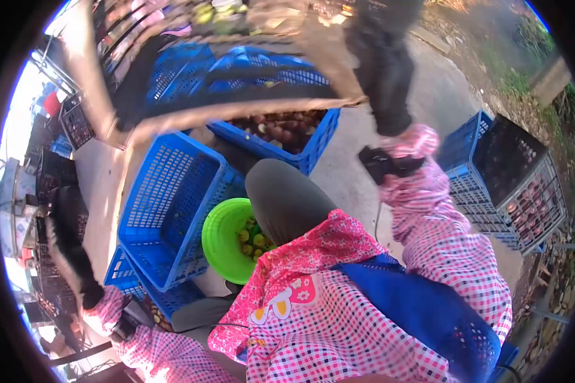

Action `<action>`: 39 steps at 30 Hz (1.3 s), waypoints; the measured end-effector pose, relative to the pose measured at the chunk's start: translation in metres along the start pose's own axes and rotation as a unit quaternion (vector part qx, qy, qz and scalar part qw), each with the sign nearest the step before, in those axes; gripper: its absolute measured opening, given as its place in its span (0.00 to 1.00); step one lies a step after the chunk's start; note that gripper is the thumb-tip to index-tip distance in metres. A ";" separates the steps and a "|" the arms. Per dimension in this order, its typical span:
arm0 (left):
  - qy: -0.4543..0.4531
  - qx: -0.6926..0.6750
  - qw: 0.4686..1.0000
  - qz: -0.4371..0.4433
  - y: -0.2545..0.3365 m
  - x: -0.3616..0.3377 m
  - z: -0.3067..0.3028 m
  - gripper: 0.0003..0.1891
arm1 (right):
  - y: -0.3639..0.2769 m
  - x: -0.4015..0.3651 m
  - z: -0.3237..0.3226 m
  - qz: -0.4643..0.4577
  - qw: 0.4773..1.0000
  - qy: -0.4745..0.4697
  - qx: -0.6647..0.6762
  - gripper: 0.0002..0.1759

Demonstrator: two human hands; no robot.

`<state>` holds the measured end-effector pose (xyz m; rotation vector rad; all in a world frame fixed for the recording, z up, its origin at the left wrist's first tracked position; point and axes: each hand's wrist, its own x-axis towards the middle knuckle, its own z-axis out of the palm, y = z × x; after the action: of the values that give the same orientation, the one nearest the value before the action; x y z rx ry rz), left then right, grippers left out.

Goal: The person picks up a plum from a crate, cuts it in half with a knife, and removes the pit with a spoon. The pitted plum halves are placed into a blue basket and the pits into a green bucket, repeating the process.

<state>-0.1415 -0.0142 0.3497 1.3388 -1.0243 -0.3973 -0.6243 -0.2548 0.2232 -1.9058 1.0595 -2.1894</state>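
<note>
My left hand (64,210), in a dark glove, reaches along the left side beside dark crates; its fingers blend into the dark background. My right hand (380,51), gloved too, is blurred at the top, beside the right end of a wooden-edged frame (236,110). Whether it touches the frame is unclear, and its fingers are smeared. Below the frame, a blue crate (172,191) with bare inner walls leans beside a blue crate (300,153) of dark reddish round produce. A green bucket (220,239) near my knee holds small yellow-green pieces.
Stacked blue and black crates (492,166) stand on the right, with round items in the outer one. Dark crates (48,172) line the left. Another blue crate (453,313) is beside my lap. Concrete ground (358,153) shows between the crates.
</note>
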 end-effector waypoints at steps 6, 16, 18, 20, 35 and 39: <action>-0.226 0.090 0.969 -0.038 -0.079 -0.018 0.044 0.29 | 0.085 -0.029 -0.152 0.211 0.960 0.148 0.106 0.11; -0.269 0.167 0.929 -0.191 -0.139 0.008 0.133 0.28 | 0.324 -0.187 -0.282 0.166 0.762 -0.326 -0.535 0.37; -0.271 0.182 0.928 -0.182 -0.175 0.036 0.138 0.27 | 0.344 -0.217 -0.295 0.263 0.672 -0.399 -0.565 0.46; -0.281 0.196 0.920 -0.191 -0.205 0.071 0.151 0.28 | 0.319 -0.208 -0.284 0.270 0.542 -0.491 -0.626 0.26; -0.135 0.517 0.820 0.205 -0.486 0.263 0.258 0.35 | 0.122 -0.188 0.093 0.652 0.740 -0.161 -0.027 0.24; -0.222 0.530 0.792 0.206 -0.492 0.282 0.244 0.30 | 0.124 -0.186 0.089 0.661 0.725 -0.179 -0.070 0.23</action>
<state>-0.0344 -0.4959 -0.0209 1.9625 -2.0683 0.2977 -0.5482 -0.3041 0.0004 -0.8416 1.6918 -0.8747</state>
